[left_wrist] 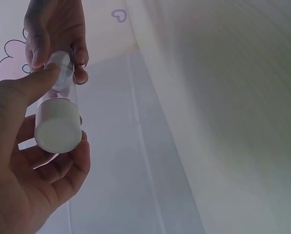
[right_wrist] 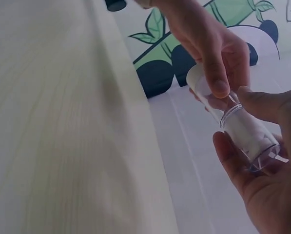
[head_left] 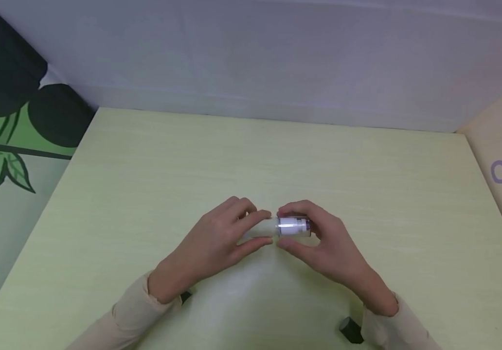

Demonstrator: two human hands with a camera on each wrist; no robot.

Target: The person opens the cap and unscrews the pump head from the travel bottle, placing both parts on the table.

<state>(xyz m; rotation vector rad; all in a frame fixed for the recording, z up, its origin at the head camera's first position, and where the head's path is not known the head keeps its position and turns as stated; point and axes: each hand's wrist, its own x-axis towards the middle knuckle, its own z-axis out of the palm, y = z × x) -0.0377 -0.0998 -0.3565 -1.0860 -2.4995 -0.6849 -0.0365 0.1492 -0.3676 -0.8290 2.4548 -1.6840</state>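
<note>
Bottle (head_left: 285, 226), lying sideways between two hands, apparently off the table. The left hand (head_left: 216, 233) is curled round its white end (left_wrist: 58, 127), thumb on one side and fingers on the other, closed only as far as the bottle's width allows. The right hand (head_left: 327, 236) grips the opposite, clear end likewise, thumb and fingers set on opposing sides. Holding both ends probably steadies the bottle and leaves its middle seam (right_wrist: 229, 115) exposed; the fingertips of the two hands lie just beside each other there. Beneath and around the bottle spreads the pale table (head_left: 277, 160). Nearer the wearer than the bottle, a dark block (head_left: 350, 330) sits against the right sleeve (head_left: 397, 325), presumably wrist-worn gear. Beyond the bottle rises a plain back panel (head_left: 255, 58).
</note>
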